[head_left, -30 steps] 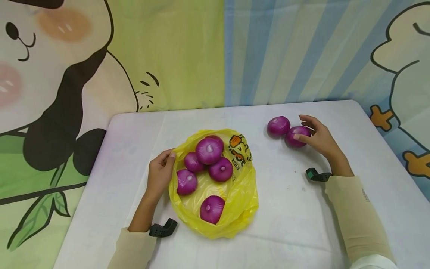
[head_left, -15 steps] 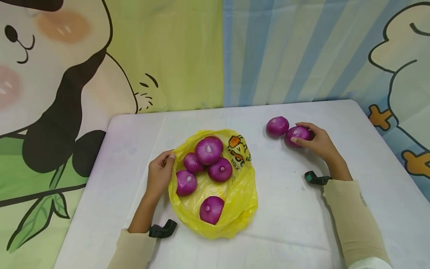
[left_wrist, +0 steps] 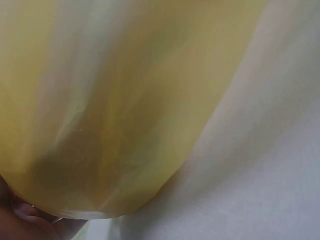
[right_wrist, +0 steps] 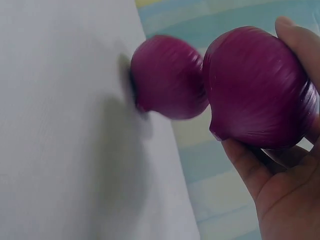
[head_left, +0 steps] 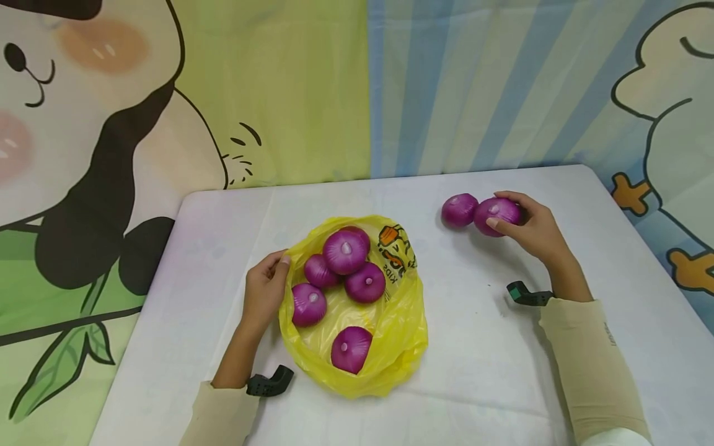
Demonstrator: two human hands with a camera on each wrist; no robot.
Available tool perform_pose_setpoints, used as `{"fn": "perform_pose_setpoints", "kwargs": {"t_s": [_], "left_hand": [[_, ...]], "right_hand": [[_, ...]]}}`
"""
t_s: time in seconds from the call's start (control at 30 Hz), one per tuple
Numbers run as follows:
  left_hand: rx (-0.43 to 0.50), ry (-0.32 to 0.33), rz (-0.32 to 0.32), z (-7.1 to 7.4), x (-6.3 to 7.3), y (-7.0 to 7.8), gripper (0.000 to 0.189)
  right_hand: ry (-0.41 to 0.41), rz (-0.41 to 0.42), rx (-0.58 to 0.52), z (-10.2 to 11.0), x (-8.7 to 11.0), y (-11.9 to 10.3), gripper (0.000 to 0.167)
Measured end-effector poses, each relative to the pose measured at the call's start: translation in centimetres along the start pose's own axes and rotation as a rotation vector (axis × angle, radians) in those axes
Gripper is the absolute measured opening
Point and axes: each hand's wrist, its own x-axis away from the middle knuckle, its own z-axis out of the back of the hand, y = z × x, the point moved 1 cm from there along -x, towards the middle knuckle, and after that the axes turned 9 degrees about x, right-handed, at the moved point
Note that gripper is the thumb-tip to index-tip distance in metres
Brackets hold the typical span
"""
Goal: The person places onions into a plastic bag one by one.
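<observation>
My right hand (head_left: 537,230) grips a purple onion (head_left: 498,217) at the back right, thumb on the near side and fingers behind it. In the right wrist view the held onion (right_wrist: 257,90) is raised off the table, its shadow below. A second onion (head_left: 460,210) rests on the table just left of it. My left hand (head_left: 264,291) pinches the left rim of a yellow plastic bag (head_left: 407,322), whose mouth is spread wide. Inside lie several onions, among them a large top one (head_left: 346,252) and a single one near the front (head_left: 351,350). The left wrist view is mostly filled by the bag's side (left_wrist: 130,130).
A white cloth (head_left: 474,371) covers the table. Behind it hangs a printed curtain (head_left: 279,93) with cartoon animals. A black wrist camera sits on each wrist, the left one (head_left: 270,381) close beside the bag.
The right hand has closed around the right-hand onion and lifted it slightly up off the table. The left hand stays at the bag's rim.
</observation>
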Motion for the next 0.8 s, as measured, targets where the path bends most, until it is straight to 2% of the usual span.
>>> {"fn": "perform_pose_setpoints", "kwargs": {"t_s": [0.1, 0.2, 0.3, 0.43, 0.47, 0.67, 0.8], "left_hand": [[0.004, 0.003, 0.0, 0.2, -0.5, -1.2, 0.031], [-0.001, 0.008, -0.001, 0.2, -0.6, -1.3, 0.031], [-0.016, 0.012, 0.01, 0.0, -0.2, -0.4, 0.031], [-0.024, -0.004, 0.003, -0.1, 0.6, 1.3, 0.031], [-0.02, -0.007, 0.002, -0.1, 0.6, 1.4, 0.032], [0.008, -0.003, 0.01, 0.2, -0.3, -1.2, 0.033], [0.018, -0.007, -0.025, 0.3, -0.5, -1.8, 0.036]], "right_hand": [[0.006, 0.037, -0.056, -0.1, 0.2, -1.1, 0.057], [-0.019, 0.064, -0.134, -0.4, 0.4, -2.3, 0.054], [-0.059, 0.077, -0.163, -0.8, 0.5, -3.4, 0.052], [-0.092, 0.1, -0.135, -1.5, 0.4, -4.7, 0.054], [-0.099, 0.109, -0.138, -1.7, 0.3, -5.0, 0.054], [-0.132, 0.176, -0.149, -2.6, -0.1, -6.8, 0.054], [-0.155, 0.227, -0.168, -3.1, -0.2, -8.1, 0.055]]}}
